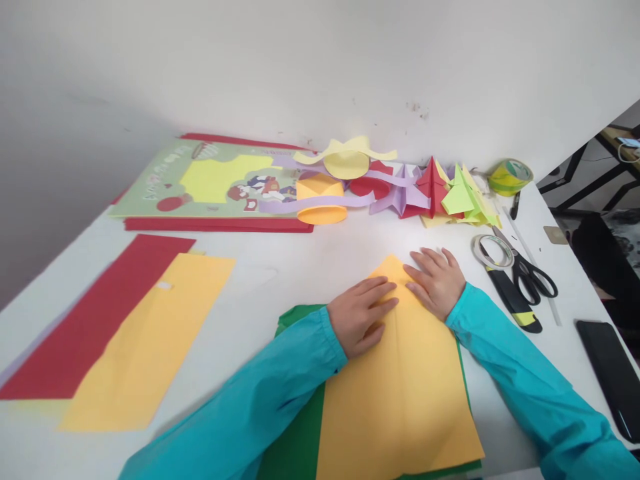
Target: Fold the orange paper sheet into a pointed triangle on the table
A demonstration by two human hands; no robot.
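Observation:
A sheet of orange paper (400, 400) lies before me with a crease down its middle, its far end folded to a point. My left hand (363, 313) rests on the left side of that point, fingers stretched across the paper. On the right side my right hand (436, 280) lies with its fingers spread, the fingertips touching the paper near the tip. Both forearms wear teal sleeves. Beneath the orange sheet is a green sheet or mat (295, 433), which shows at its left and near edges.
Red paper (115, 300) and an orange strip (160, 333) lie left. A printed pad (210, 173) and folded paper shapes (433, 190) line the wall. Scissors (533, 277), a white tape roll (493, 252), a cutter (515, 300), yellow tape (510, 177) and a black phone (610, 373) sit right.

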